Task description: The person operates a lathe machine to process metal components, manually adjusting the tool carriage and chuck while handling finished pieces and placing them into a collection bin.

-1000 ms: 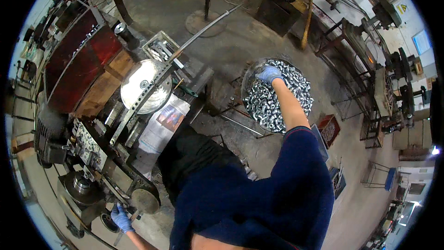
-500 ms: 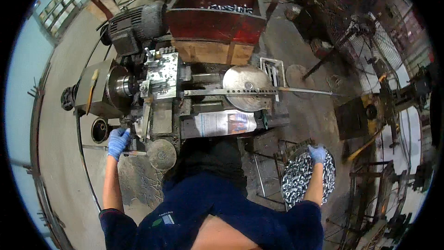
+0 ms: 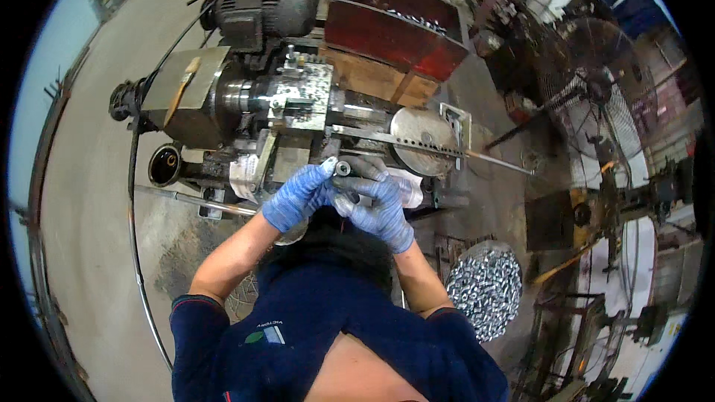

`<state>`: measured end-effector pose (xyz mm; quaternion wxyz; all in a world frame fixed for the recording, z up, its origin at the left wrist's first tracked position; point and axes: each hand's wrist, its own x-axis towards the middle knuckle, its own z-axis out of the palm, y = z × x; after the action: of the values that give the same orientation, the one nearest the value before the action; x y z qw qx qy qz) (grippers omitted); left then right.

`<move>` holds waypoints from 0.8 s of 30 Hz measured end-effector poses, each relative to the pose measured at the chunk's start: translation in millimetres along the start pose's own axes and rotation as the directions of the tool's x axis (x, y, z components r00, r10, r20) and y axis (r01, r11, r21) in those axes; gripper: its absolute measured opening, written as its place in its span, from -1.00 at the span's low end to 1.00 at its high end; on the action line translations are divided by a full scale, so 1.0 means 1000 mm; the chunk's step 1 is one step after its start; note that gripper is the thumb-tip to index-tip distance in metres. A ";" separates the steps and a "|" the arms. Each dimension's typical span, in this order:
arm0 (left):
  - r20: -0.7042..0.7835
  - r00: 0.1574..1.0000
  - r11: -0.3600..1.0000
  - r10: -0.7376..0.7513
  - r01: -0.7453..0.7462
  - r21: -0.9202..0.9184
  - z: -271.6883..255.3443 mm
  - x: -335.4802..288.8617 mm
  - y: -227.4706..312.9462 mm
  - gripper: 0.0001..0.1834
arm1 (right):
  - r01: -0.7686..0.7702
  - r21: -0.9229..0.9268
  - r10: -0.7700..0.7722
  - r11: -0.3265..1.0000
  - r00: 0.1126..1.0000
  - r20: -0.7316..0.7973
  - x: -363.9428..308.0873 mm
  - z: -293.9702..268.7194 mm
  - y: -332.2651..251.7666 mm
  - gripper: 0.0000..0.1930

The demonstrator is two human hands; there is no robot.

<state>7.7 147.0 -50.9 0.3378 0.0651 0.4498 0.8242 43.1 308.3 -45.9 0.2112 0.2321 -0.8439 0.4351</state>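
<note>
My two hands, in blue knit gloves, meet in front of my chest over the near side of a lathe-like machine [image 3: 302, 97]. Between their fingertips is a small round metal part with a hole [image 3: 342, 169], its open end facing up. My left hand [image 3: 299, 195] pinches it from the left, fingers closed. Curled around its right side is my right hand [image 3: 381, 208], the fingertips darkened. Some of the fingers hide each other, so the part's length cannot be seen. A round basin heaped with small shiny metal parts [image 3: 485, 292] stands low at the right.
A red metal bin [image 3: 395, 33] stands behind the machine, beside an electric motor [image 3: 268, 11]. A flat disc [image 3: 423, 138] and a long perforated bar [image 3: 372, 135] lie at the machine's right. A brush [image 3: 182, 89] rests on the headstock; a large fan [image 3: 596, 82] stands far right.
My left hand has come from the machine's lower left and my right hand from the basin. Both now hold the small metal part together. The view has shifted.
</note>
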 end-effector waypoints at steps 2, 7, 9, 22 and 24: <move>-0.105 0.994 0.977 0.029 -0.050 -0.207 0.000 -0.005 -0.002 -0.58 | 0.014 -0.035 -0.014 0.999 1.000 0.021 0.001 0.013 -0.001 -0.75; -0.101 0.958 0.869 0.270 -0.197 0.453 -0.030 -0.017 0.015 -0.64 | 0.118 -0.207 -0.094 0.971 0.988 0.121 0.014 0.024 -0.023 -0.68; -0.079 0.938 0.691 0.336 -0.189 0.698 -0.037 -0.021 0.025 -0.62 | 0.211 -0.252 -0.173 0.944 0.971 0.165 0.022 0.028 -0.023 -0.68; -0.215 0.876 0.773 0.432 -0.236 0.589 -0.098 -0.066 0.082 -0.59 | 0.273 -0.190 -0.164 0.943 0.879 0.447 0.113 0.066 -0.021 -0.72; -0.335 0.766 0.706 0.549 -0.210 0.676 -0.128 -0.100 0.099 -0.58 | 0.326 -0.356 -0.146 0.876 0.882 0.448 0.139 0.084 -0.009 -0.70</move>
<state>-18.3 -40.0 -28.8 -0.0187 0.0416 0.7355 0.6760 -76.8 204.9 -7.4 0.1284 0.3700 -0.9070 0.1548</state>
